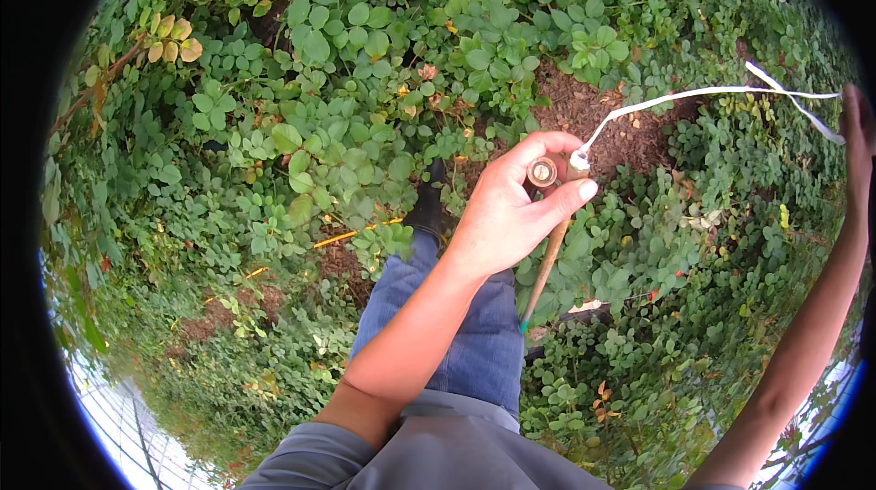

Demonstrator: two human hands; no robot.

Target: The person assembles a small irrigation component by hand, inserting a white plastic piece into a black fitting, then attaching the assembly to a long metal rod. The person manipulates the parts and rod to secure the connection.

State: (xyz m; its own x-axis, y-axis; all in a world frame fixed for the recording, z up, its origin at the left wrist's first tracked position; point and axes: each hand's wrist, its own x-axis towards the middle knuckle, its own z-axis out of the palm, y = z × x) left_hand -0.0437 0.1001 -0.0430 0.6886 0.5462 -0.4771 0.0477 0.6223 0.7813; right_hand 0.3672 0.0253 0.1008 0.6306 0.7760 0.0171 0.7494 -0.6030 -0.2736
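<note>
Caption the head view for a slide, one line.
Among leafy green plants, the left hand grips a tan stick, a white strip stretching from its top toward the right hand.

Inside the curl of the left hand point(506, 207) sits a cylinder point(542, 172), with a stick point(547, 266) reaching down below that hand. From its fingertips a strip point(671, 98) stretches to the right hand point(856, 130). Soil point(630, 130) lies beyond it, plants point(315, 143) around it, legs point(479, 344) beneath.

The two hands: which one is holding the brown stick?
The left hand, near the middle of the picture: it grips the brown stick. The right hand is apart, at the right edge, beside an end of the white strip.
</note>
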